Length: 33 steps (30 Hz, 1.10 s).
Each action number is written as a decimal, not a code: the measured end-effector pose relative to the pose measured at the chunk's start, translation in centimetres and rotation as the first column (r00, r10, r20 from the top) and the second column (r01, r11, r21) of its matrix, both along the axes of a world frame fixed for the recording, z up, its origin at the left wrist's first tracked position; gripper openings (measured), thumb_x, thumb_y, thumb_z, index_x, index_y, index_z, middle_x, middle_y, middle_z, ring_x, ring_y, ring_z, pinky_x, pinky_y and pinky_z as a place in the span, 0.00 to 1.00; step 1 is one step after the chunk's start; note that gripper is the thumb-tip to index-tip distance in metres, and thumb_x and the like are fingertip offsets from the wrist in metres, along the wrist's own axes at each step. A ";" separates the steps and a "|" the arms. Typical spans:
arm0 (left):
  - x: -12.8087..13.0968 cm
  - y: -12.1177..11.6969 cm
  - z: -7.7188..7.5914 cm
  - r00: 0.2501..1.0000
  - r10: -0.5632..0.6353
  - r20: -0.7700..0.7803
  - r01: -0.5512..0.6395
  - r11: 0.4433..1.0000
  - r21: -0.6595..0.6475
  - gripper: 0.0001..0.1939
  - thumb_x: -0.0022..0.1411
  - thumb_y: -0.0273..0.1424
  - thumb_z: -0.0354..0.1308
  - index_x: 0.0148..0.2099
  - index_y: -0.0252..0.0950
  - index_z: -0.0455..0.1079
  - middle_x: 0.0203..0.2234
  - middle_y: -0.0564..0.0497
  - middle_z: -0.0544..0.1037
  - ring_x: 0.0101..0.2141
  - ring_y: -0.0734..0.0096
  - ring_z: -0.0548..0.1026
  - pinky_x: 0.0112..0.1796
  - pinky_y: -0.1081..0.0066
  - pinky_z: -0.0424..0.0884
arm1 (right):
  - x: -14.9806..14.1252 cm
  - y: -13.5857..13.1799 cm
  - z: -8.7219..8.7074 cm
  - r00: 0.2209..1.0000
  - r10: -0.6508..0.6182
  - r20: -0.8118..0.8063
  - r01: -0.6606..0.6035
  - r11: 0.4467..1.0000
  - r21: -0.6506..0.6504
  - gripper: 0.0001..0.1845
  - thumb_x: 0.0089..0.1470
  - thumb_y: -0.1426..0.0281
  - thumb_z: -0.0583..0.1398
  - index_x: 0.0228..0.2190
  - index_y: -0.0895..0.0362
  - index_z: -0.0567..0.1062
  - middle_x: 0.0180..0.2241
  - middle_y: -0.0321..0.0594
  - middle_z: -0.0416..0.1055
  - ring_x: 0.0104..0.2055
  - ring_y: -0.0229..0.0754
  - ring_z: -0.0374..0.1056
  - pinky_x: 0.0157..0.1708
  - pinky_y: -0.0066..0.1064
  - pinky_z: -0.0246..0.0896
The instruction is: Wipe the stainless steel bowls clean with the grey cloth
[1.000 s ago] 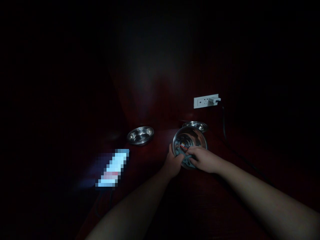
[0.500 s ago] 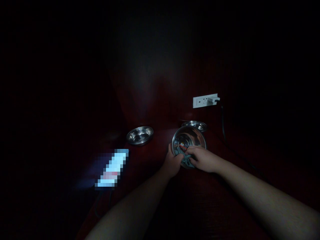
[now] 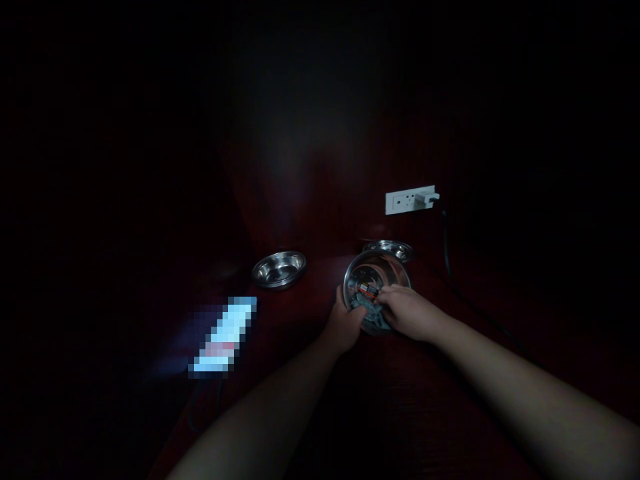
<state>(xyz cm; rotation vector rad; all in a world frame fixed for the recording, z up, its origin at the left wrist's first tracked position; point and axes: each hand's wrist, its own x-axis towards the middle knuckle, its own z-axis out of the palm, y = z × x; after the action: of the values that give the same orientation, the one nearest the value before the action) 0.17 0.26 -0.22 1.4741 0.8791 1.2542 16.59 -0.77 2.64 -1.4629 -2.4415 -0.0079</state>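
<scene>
The deep metal bowl [image 3: 377, 272] is at the right of centre, tilted with its mouth toward the person, over the bench [image 3: 320, 293]. The left hand [image 3: 345, 327] has its fingers closed around the near left side, and if that hold loosened, the smooth metal could slip and roll. In the mouth, the right hand [image 3: 409, 312] has its fingers bunched on a grey-blue cloth [image 3: 369, 312]; pressing hard there could twist the bowl out of the left hand, or the cloth could snag on the label [image 3: 369, 290] inside. Just beyond stands a shallow dish [image 3: 400, 251] (whether it touches the bowl, I cannot tell), so a push to the far side might knock it. Farther left, a second dish [image 3: 279, 271] sits well apart, seemingly safe. The black cord [image 3: 447, 253] drops from the wall socket [image 3: 400, 203] toward the right forearm, which could catch it. Poor light, with a lit screen [image 3: 227, 337] at the near left, might hide a missed spot.
</scene>
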 end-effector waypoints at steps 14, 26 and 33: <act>0.1 -0.2 0.3 1.000 0.003 -0.001 -0.003 1.000 0.007 0.23 0.46 0.21 0.53 0.48 0.33 0.60 0.40 0.48 0.72 0.41 0.68 0.70 0.44 0.68 0.64 | -0.1 -0.2 -0.1 0.970 0.185 -0.161 -0.192 0.981 -0.028 0.11 0.46 0.77 0.54 0.31 0.57 0.74 0.35 0.41 0.71 0.40 0.43 0.65 0.43 0.33 0.58; 0.1 -0.2 0.1 1.000 -0.001 0.013 0.001 1.000 -0.015 0.26 0.45 0.21 0.53 0.50 0.34 0.60 0.41 0.48 0.72 0.41 0.67 0.70 0.44 0.68 0.65 | -0.1 -0.1 -0.3 0.990 0.090 -0.108 -0.090 0.996 0.001 0.11 0.45 0.77 0.55 0.31 0.57 0.74 0.35 0.43 0.71 0.42 0.45 0.65 0.44 0.35 0.57; 0.1 -0.3 0.5 1.000 0.007 0.024 -0.007 1.000 -0.029 0.25 0.45 0.22 0.54 0.48 0.34 0.60 0.40 0.48 0.73 0.40 0.67 0.71 0.44 0.67 0.65 | -0.2 -0.2 -0.2 0.975 0.157 -0.154 -0.163 0.986 -0.028 0.12 0.46 0.78 0.54 0.32 0.56 0.74 0.35 0.41 0.71 0.40 0.43 0.65 0.43 0.33 0.58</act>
<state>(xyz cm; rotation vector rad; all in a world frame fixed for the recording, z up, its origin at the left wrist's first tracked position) 0.28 -0.08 0.23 1.4319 0.8835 1.2571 16.38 -0.97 2.48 -1.2295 -2.4396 0.1818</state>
